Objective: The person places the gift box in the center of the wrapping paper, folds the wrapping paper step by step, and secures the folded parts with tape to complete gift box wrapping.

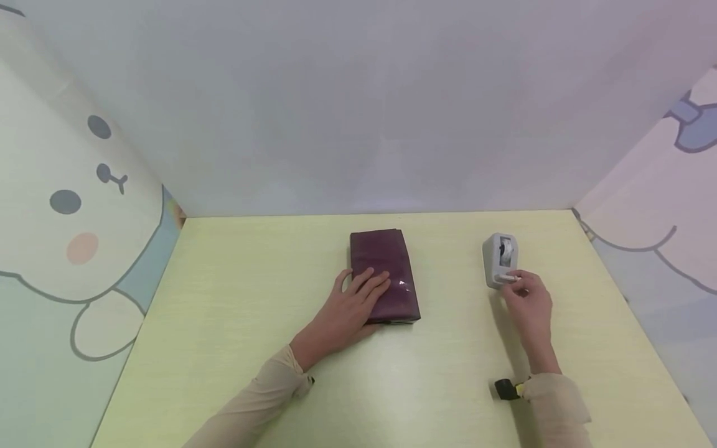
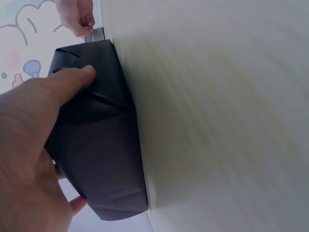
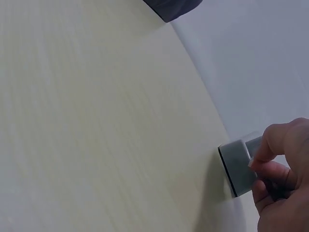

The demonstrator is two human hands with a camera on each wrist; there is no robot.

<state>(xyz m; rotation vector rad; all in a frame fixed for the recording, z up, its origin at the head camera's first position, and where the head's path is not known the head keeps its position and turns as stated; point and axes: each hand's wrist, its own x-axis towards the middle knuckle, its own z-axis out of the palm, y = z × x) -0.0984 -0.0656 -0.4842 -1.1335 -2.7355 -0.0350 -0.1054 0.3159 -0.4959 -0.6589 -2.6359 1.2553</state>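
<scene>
Left hand flat on the wrapped maroon parcel, mid-table.
Right hand pinches the grey tape dispenser's near end; fingertips partly hidden, the tape itself hard to see.

No legible text, labels, brands or nos. on any item.

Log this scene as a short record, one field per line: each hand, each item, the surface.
left hand: flat on the parcel, fingers straight
parcel: dark purple wrap, lying flat mid-table
right hand: pinches the near end of the dispenser
dispenser: grey tape dispenser, right of the parcel, apart from it
table: pale yellow-green
</scene>
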